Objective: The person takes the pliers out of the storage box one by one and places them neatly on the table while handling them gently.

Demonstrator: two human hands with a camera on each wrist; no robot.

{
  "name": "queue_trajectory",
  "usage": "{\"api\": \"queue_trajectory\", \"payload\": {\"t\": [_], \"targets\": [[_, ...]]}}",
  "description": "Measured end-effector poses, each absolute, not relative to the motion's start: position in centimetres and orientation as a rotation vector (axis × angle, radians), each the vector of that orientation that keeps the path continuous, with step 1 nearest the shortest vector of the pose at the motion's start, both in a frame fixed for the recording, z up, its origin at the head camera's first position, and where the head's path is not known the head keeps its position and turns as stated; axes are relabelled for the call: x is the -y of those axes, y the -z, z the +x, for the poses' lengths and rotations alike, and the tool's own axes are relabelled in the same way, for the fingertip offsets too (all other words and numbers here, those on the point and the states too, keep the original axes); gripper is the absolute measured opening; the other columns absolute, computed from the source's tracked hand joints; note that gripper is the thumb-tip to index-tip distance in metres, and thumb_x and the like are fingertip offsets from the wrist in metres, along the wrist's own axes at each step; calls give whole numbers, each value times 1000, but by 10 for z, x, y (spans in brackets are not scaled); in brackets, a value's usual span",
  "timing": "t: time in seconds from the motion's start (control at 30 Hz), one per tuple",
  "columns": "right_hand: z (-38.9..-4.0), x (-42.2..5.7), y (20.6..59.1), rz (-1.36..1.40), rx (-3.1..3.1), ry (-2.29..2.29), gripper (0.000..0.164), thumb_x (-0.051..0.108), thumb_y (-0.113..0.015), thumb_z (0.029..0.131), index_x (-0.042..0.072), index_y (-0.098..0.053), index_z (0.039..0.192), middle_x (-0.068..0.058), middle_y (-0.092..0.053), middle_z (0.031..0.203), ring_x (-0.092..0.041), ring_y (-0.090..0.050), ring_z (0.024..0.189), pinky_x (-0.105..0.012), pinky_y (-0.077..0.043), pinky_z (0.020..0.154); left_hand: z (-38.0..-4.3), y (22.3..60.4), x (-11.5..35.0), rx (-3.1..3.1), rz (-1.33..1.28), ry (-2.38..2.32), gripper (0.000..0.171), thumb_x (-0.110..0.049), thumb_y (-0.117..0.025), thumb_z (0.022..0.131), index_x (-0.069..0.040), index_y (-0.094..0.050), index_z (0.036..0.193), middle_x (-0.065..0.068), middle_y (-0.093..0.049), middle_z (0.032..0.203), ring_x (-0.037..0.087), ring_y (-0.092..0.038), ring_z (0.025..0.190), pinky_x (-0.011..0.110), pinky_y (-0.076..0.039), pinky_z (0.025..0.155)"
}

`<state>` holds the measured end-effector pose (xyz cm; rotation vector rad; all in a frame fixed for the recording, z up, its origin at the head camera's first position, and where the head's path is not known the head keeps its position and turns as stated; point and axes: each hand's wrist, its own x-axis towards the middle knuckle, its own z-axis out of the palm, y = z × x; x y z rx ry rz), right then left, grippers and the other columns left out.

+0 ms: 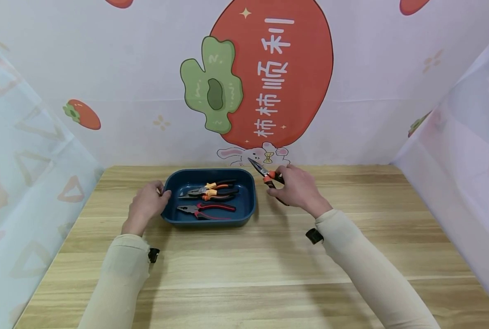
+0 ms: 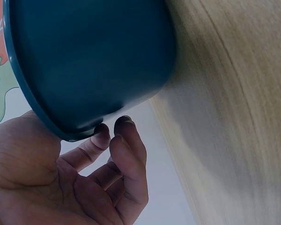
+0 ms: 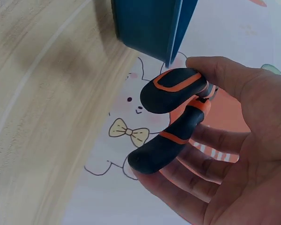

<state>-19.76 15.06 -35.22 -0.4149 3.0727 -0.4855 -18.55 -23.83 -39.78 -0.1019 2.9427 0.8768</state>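
A dark blue tray [image 1: 209, 224] stands on the table near the back wall. My left hand [image 1: 143, 204] grips its left end, with the thumb over the rim and fingertips beneath the lip in the left wrist view. Inside lie combination pliers with red and black handles [image 1: 215, 206], along with two overlapping pairs of orange and black pliers [image 1: 219, 194]. To the right of the tray, my right hand [image 1: 297, 186] holds long-nose pliers [image 1: 265, 173] by the handles. Their tips point up and left, close to the tray's back right corner in the head view.
Wood-grain table [image 1: 228, 283] spreads in front of both arms. Behind it rises a white wall covering [image 1: 129, 59] printed with a large red fruit and a rabbit. Pale fabric sides [image 1: 26, 173] border the table left and right. A dark band shows at each sleeve cuff.
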Motion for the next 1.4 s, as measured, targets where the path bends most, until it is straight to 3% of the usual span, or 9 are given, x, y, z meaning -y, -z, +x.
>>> {"api": "queue_trajectory", "payload": {"t": [0.57, 0.83, 1.4], "targets": [[-206, -157, 372, -167, -2997, 590, 46, 44, -80, 86, 4, -63, 102, -8, -55, 78, -25, -52, 71, -32, -34, 54, -185, 395, 238, -2939, -87, -870, 24, -25, -52, 105, -5, -51, 92, 4, -47, 63, 21, -46, 53, 31, -34, 46], [-210, -156, 385, -91, -2979, 603, 48, 47, -79, 86, 4, -63, 101, -9, -58, 82, -26, -54, 74, -33, -38, 56, -185, 394, 237, -2931, -113, -872, 24, -25, -53, 105, -5, -52, 92, 5, -48, 65, 22, -48, 55, 32, -34, 47], [-213, -154, 404, 10, -2888, 654, 45, 45, -79, 87, 6, -58, 84, -9, -56, 72, -25, -55, 62, -33, -40, 50, -186, 396, 236, -2947, -106, -861, 24, -24, -53, 105, -5, -52, 91, 5, -48, 65, 23, -48, 56, 32, -35, 48]]}}
